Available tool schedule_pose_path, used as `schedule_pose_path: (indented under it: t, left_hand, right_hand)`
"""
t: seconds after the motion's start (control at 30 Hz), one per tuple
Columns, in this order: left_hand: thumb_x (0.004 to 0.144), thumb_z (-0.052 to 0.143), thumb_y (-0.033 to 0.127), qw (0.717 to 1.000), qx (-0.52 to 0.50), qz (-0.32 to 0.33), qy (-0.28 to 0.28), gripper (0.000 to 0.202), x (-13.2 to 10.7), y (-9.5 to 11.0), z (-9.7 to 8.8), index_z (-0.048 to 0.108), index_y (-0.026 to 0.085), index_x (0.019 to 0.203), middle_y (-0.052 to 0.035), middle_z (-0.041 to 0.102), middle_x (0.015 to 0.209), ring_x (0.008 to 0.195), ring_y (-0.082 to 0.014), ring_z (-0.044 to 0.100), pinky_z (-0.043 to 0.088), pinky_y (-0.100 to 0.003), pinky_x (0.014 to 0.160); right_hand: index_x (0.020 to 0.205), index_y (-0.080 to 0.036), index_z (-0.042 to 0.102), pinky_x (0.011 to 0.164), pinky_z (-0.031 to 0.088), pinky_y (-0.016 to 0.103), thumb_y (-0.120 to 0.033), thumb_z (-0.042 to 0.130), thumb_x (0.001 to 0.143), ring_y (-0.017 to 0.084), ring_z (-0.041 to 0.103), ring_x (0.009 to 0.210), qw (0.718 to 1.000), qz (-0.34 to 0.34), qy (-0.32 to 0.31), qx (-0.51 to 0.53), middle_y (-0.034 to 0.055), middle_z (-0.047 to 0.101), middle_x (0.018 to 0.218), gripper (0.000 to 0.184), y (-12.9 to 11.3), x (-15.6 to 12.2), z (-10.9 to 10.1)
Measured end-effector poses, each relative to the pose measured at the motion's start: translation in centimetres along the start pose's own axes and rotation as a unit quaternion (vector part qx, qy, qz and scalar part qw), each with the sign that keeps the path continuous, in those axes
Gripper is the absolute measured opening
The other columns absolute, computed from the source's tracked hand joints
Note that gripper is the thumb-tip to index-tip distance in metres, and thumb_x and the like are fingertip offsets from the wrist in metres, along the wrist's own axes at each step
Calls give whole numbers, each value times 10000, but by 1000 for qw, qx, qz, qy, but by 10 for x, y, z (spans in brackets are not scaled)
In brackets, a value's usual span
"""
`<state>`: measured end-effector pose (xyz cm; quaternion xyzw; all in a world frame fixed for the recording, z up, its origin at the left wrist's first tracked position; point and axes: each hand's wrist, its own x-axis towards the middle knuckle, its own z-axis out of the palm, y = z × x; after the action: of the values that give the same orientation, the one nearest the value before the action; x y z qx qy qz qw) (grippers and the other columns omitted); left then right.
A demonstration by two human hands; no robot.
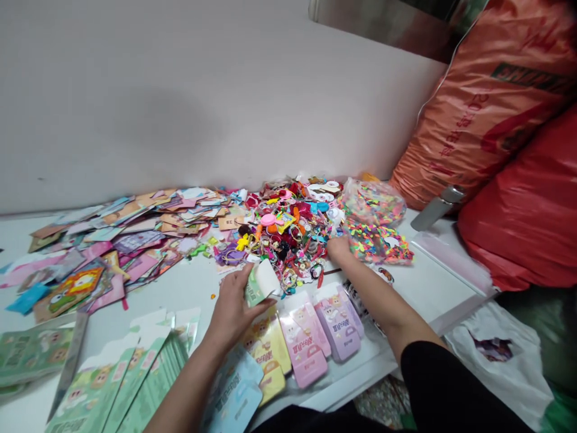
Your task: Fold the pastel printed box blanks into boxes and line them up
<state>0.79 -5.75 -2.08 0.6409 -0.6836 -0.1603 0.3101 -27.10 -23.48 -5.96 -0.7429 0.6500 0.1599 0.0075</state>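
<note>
My left hand (237, 307) is closed around a small green printed carton (258, 285), whose pale flap stands up at the top. My right hand (339, 248) reaches to the right side of a heap of colourful trinkets (288, 234), such as hair ties and little charms. Its fingers look curled, and their tips are hidden among the small items. Below my hands lie stacks of flat cartons: yellow (265, 355), pink (304, 340), purple (338, 325) and blue (237, 385).
Green cartons (130, 379) fan out at the lower left. Cards and packets (135, 234) pile along the wall. Clear bags of bright bits (376, 222) lie right of the trinkets. A metal flask (437, 207) lies tilted beside large orange (487, 108) and red (527, 198) sacks.
</note>
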Motion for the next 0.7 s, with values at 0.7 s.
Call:
schedule_pose_path:
  t: [0.7]
  left_hand:
    - [723,631,465,998,68,14,10,725,13,27,34,392,187,1348,-110,501,1060,1024,-292,464,402,-429,880]
  right_hand:
    - [977,-175,537,400,377,188,-403,532,838,100,493,393,699,-107,166,687,-45,572,531,268,-26,-141,-55]
